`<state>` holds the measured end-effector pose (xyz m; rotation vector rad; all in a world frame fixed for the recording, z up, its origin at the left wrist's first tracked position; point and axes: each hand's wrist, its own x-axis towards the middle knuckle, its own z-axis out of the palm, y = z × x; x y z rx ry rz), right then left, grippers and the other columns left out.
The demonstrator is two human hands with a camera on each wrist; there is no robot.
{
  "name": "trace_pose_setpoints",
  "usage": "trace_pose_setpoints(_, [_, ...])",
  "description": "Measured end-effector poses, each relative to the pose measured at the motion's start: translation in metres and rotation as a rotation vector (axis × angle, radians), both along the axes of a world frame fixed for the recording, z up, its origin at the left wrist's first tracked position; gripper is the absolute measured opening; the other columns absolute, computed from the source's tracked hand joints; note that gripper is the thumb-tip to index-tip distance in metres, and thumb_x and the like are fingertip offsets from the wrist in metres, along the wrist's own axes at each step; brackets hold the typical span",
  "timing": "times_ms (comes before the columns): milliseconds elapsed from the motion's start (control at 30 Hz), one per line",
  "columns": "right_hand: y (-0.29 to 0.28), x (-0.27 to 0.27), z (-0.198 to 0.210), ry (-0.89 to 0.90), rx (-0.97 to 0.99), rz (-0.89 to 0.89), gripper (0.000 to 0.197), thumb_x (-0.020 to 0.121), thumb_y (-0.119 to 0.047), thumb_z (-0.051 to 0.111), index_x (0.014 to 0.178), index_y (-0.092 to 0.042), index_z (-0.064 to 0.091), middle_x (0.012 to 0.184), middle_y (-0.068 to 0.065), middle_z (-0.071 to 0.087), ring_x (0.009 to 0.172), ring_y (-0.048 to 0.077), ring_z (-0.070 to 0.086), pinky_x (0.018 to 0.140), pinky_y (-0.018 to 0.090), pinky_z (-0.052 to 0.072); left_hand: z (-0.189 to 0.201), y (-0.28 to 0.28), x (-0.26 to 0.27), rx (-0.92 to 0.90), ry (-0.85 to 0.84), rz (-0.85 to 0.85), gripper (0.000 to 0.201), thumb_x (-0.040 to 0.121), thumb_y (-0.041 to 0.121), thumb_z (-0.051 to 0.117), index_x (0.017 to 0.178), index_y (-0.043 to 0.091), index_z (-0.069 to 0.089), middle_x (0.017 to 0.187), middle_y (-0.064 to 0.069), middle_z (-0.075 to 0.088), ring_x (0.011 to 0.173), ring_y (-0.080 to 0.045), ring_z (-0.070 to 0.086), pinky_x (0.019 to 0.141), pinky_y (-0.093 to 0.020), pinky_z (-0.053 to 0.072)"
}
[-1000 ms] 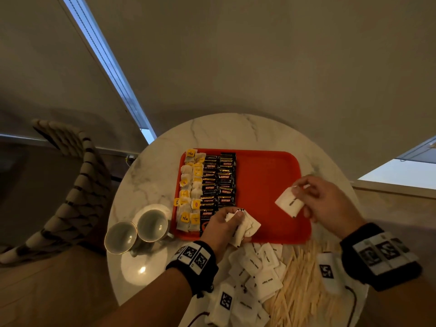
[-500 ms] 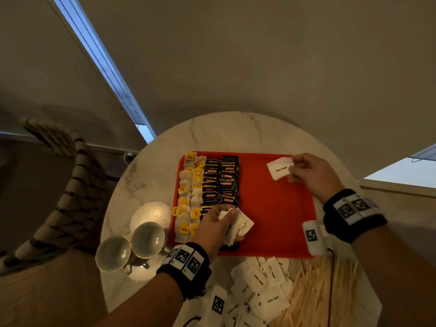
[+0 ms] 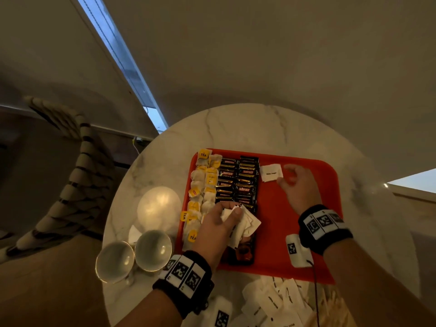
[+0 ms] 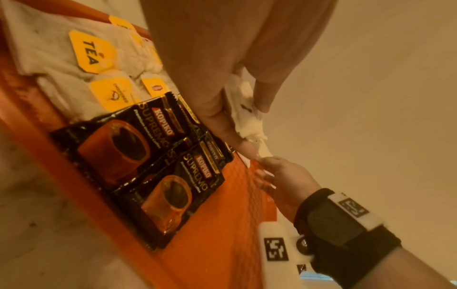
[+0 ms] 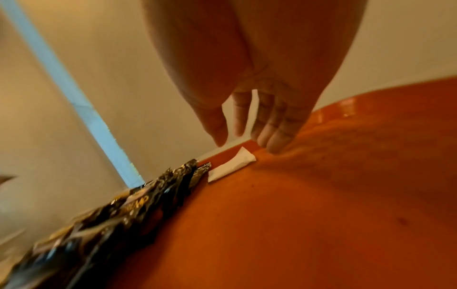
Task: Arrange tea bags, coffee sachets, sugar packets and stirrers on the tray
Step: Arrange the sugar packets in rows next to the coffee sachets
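Observation:
A red tray (image 3: 295, 244) holds tea bags (image 3: 200, 192) with yellow tags along its left side and black coffee sachets (image 3: 238, 182) beside them. One white sugar packet (image 3: 270, 172) lies flat at the tray's far end, right of the sachets. My right hand (image 3: 284, 178) hovers at its right edge with straight fingers, holding nothing. In the right wrist view the packet (image 5: 232, 166) lies just under the fingertips (image 5: 272, 144). My left hand (image 3: 232, 212) grips a bunch of sugar packets (image 3: 245, 224) over the near sachets. These packets (image 4: 245, 109) are pinched between its thumb and fingers.
Loose sugar packets (image 3: 276, 300) and wooden stirrers (image 3: 335, 310) lie on the round marble table (image 3: 247, 128) in front of the tray. Two cups (image 3: 115, 260) (image 3: 153, 250) and a saucer (image 3: 159, 207) stand left of it. A striped chair (image 3: 70, 185) is beyond the table's left edge.
My right hand carried one sugar packet from the tray's near right to the far end beside the coffee sachets and let it go. The left hand kept its bunch.

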<state>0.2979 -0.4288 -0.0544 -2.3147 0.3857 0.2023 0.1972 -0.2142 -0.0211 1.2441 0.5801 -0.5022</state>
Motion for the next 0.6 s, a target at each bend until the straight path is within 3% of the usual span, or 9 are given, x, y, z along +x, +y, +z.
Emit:
trace_pose_setpoints(67, [0.001, -0.003, -0.003, -0.062, -0.112, 0.199, 0.031, 0.098, -0.018, 0.060, 0.129, -0.020, 0.063, 0.132, -0.002, 0.053, 0.120, 0.018, 0.052, 0.097, 0.026, 0.039, -0.002, -0.002, 0.002, -0.014, 0.010, 0.024, 0.020, 0.098, 0.028, 0.065, 0.114, 0.016, 0.064, 0.113, -0.017, 0.072, 0.092, -0.030, 0.075, 0.066, -0.038, 0.060])
trace_pose_setpoints(167, [0.005, -0.008, -0.009, 0.042, -0.250, 0.423, 0.041, 0.101, -0.015, 0.052, 0.142, -0.019, 0.056, 0.150, -0.001, 0.044, 0.138, 0.024, 0.035, 0.111, 0.031, 0.029, -0.006, -0.007, 0.004, -0.061, 0.036, 0.064, 0.014, 0.100, 0.023, 0.061, 0.111, 0.013, 0.064, 0.112, -0.018, 0.071, 0.091, -0.031, 0.073, 0.068, -0.038, 0.058])
trace_pose_setpoints(300, [0.016, -0.007, -0.007, 0.109, -0.288, 0.469, 0.053, 0.102, -0.019, 0.049, 0.155, -0.019, 0.038, 0.162, 0.000, 0.027, 0.146, 0.026, 0.025, 0.118, 0.037, 0.026, -0.006, -0.009, 0.005, -0.139, 0.082, 0.106, 0.018, 0.102, 0.011, 0.050, 0.110, 0.014, 0.065, 0.101, -0.012, 0.074, 0.086, -0.028, 0.071, 0.076, -0.046, 0.059])
trace_pose_setpoints(400, [0.021, -0.008, -0.005, 0.139, -0.250, 0.446, 0.055, 0.103, -0.021, 0.049, 0.156, -0.017, 0.035, 0.163, 0.000, 0.023, 0.146, 0.025, 0.022, 0.120, 0.035, 0.023, -0.006, -0.009, 0.005, -0.125, 0.084, 0.092, 0.022, 0.101, 0.009, 0.050, 0.114, 0.017, 0.065, 0.087, -0.004, 0.077, 0.075, -0.021, 0.073, 0.065, -0.037, 0.059])
trace_pose_setpoints(533, [0.021, -0.013, -0.001, 0.173, -0.289, 0.440, 0.053, 0.104, -0.026, 0.046, 0.156, -0.021, 0.034, 0.163, -0.003, 0.023, 0.144, 0.025, 0.021, 0.118, 0.038, 0.024, -0.003, -0.010, 0.006, -0.056, 0.049, 0.087, 0.021, 0.101, 0.014, 0.056, 0.120, 0.020, 0.064, 0.109, -0.012, 0.074, 0.091, -0.026, 0.073, 0.080, -0.047, 0.059])
trace_pose_setpoints(600, [0.020, -0.016, -0.001, 0.165, -0.391, 0.457, 0.054, 0.104, -0.030, 0.045, 0.156, -0.026, 0.033, 0.161, -0.004, 0.024, 0.143, 0.026, 0.020, 0.116, 0.043, 0.027, -0.001, -0.011, 0.006, -0.041, 0.026, 0.078, 0.020, 0.102, 0.018, 0.057, 0.121, 0.020, 0.063, 0.111, -0.012, 0.073, 0.093, -0.025, 0.072, 0.079, -0.045, 0.059])
